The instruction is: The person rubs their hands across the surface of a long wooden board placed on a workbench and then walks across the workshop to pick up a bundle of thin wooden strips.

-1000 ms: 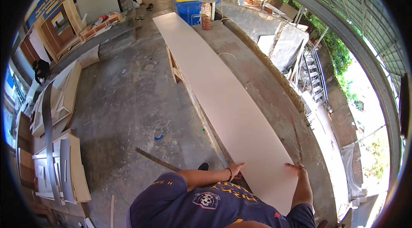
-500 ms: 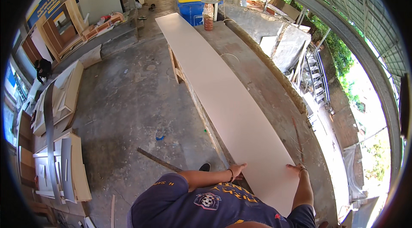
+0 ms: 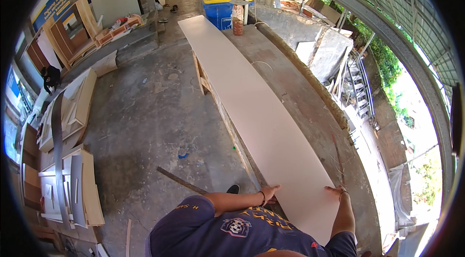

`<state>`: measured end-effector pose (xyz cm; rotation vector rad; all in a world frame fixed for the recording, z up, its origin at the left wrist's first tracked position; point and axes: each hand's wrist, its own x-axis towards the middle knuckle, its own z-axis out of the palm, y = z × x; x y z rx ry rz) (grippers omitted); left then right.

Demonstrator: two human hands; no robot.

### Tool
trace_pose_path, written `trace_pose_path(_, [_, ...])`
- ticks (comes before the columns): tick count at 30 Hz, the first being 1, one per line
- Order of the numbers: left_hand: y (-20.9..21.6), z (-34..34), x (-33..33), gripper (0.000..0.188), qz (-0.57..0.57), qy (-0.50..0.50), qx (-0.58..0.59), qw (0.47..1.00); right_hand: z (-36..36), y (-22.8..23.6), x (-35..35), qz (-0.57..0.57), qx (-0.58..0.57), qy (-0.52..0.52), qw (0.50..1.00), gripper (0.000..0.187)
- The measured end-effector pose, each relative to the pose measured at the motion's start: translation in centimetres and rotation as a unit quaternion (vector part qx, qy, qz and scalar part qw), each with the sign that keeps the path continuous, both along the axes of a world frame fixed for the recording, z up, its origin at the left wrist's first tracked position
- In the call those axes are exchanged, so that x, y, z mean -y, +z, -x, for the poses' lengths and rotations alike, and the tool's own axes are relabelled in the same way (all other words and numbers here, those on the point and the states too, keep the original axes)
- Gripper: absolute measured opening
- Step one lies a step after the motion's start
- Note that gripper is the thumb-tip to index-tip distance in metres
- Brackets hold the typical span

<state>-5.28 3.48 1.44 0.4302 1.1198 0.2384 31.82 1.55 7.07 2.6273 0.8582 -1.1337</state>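
Note:
A long, pale pinkish-white panel [image 3: 261, 107] stretches from in front of my body to the far middle, resting on a wooden stand [image 3: 200, 78]. My left hand [image 3: 271, 193] grips its left edge near my body, thumb on top and the other fingers mostly hidden at or below the edge. Opposite it, my right hand [image 3: 335, 192] holds the right edge in the same manner, its fingers partly out of sight. The near end of the panel reaches my shirt.
Beyond the far end stand a blue bin [image 3: 218, 12] with a yellow rim and a reddish-brown container [image 3: 237, 25]. White boards [image 3: 72, 189] are stacked at left. A dark strip [image 3: 179, 179] lies on the floor. Two people are farther off, one at left [image 3: 50, 77].
The whole view has shifted slightly. Both hands keep their places on the panel's edges, and the panel shows no clear movement.

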Motion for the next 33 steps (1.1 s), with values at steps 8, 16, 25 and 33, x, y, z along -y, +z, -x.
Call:
trace_pose_path(8, [0.9,0.1,0.0,0.038,-0.006,-0.008,0.004,1.000,1.6,2.1,0.2,-0.021,-0.007,-0.015,1.000,0.111])
trace_pose_path(16, [0.3,0.2,0.0,0.038,-0.004,-0.011,0.018,1.000,2.3,2.5,0.2,-0.040,0.008,-0.010,0.999,0.105])
trace_pose_path(25, [-1.3,-0.3,-0.1,0.038,-0.007,-0.017,0.013,1.000,0.0,-0.1,0.6,-0.049,0.017,0.012,0.999,0.098])
trace_pose_path(33, [-1.1,-0.3,0.0,0.037,0.001,-0.006,0.007,1.000,1.1,1.8,0.3,-0.009,-0.015,0.012,1.000,0.095])
